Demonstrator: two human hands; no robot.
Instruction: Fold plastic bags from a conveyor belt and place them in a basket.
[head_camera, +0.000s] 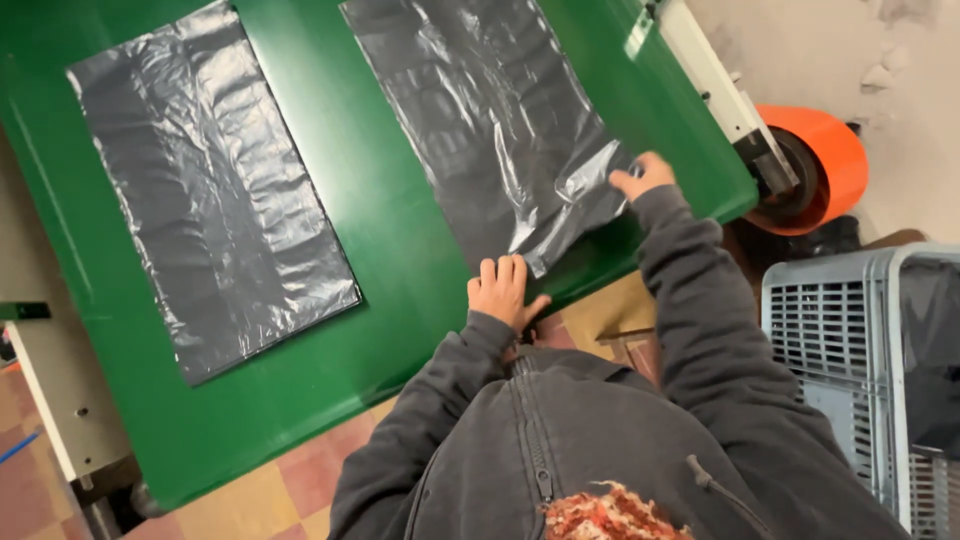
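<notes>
Bags: two dark grey plastic bags lay flat on the table, the left bag (210, 190) well apart from the right bag (490, 120), with a strip of bare green between them.
Hands: two, both the person's own, in dark grey sleeves.
Left hand (500, 290): fingers curled down onto the near corner of the right bag, at the table's front edge; it pressed on the film, and I could not tell whether it pinched it.
Right hand (643, 176): closed on the right bag's near right edge, where the film was lifted and creased into shiny folds.
Right bag's place: on the right half of the table, running from the far edge down to the front edge, its near end crumpled between the hands.
Left bag's place: untouched, smooth, slanted, its near corner close to the front edge.
Edges: the front edge ran just before the person's chest; the right edge met a white machine arm (715, 80).
Open room: bare green lay between the bags, along the front left corner and right of the right bag.
Table (400, 240): one, glossy green, flat.
Roll (815, 165): one orange roll, just beyond the table's right end.
Crate (830, 340): one grey slatted plastic crate at the right, holding dark film.
Floor (280, 490): chequered tiles in red and yellow.
Wall: pale, chipped, behind the roll.
</notes>
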